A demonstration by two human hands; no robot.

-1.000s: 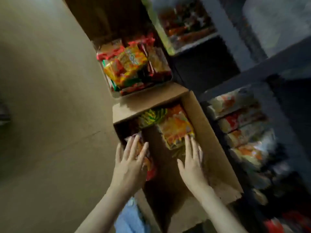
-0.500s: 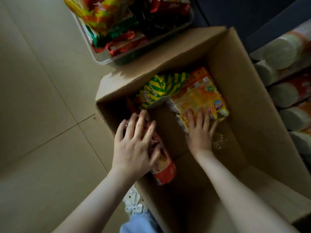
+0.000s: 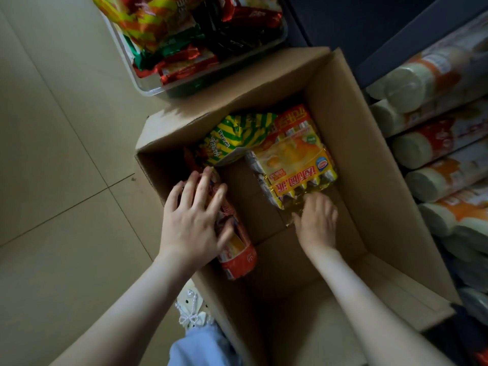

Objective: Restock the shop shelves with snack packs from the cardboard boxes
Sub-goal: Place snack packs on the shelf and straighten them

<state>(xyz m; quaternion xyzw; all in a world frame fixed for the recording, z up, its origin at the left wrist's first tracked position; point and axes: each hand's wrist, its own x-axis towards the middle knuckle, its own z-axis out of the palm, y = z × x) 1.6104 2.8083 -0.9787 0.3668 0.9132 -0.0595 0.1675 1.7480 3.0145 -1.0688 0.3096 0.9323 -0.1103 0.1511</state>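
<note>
Nearest, a pale blue trouser leg (image 3: 203, 347) and a white shoe (image 3: 192, 310) are seen at the left outer wall of the open cardboard box (image 3: 375, 180), which stands on the tiled floor (image 3: 52, 154).

Both forearms are extended into the box from the near edge. The left hand (image 3: 192, 223) is laid palm-down on a red and orange snack pack (image 3: 235, 247) against the box's left wall; its fingers are spread and bent over the pack's top and the thumb is set against its right side, so the pack is gripped. The pack's long axis runs near to far, its red end pointing near.

Further right and deeper, the right hand (image 3: 317, 220) is turned palm-down with its fingers curled onto the near edge of a yellow multipack (image 3: 295, 167); whether that edge is truly pinched cannot be told. The multipack lies flat on the box bottom by the right wall.

Beyond, a green-and-yellow striped bag (image 3: 237, 136) is tilted in the far left corner, touching the multipack.

Farthest, a clear plastic bin (image 3: 148, 88) of mixed snack packs is seen. On the right, shelves (image 3: 390, 48) hold stacked cup packs (image 3: 422, 149) lying on their sides.
</note>
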